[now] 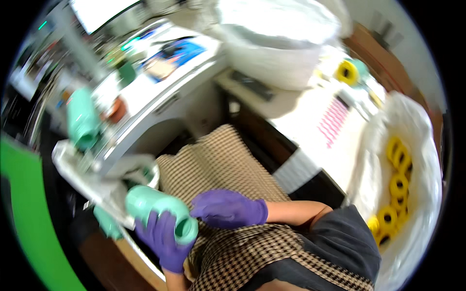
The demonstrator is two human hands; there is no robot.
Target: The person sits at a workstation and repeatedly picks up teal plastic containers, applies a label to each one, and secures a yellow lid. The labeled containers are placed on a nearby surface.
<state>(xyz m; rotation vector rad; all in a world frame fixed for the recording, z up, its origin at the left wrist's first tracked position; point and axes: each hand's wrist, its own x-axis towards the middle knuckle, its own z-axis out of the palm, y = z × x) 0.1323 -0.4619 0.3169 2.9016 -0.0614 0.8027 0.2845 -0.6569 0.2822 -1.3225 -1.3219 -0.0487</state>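
My left hand [167,238], in a purple glove, is closed around a teal plastic bottle [153,201] held on its side over my lap. The bottle's uncapped wide mouth faces the lower right. Stretched out beside that mouth is my right hand [228,208], also gloved in purple, its fingertips at the bottle's edge; whether they touch it I cannot tell. Nothing shows in the right hand. Beneath both hands lies a brown-and-black checked apron [208,160]. Another teal bottle [83,119] lies at the left end of the white workbench, its mouth toward me.
At the right stands a bag-lined container [361,194] holding several yellow ring-shaped pieces [399,184]. A white lined bin [272,63] rises at the back. Pink strips [332,121] lie on the right table, and a blue mat [187,53] on the white bench [160,94].
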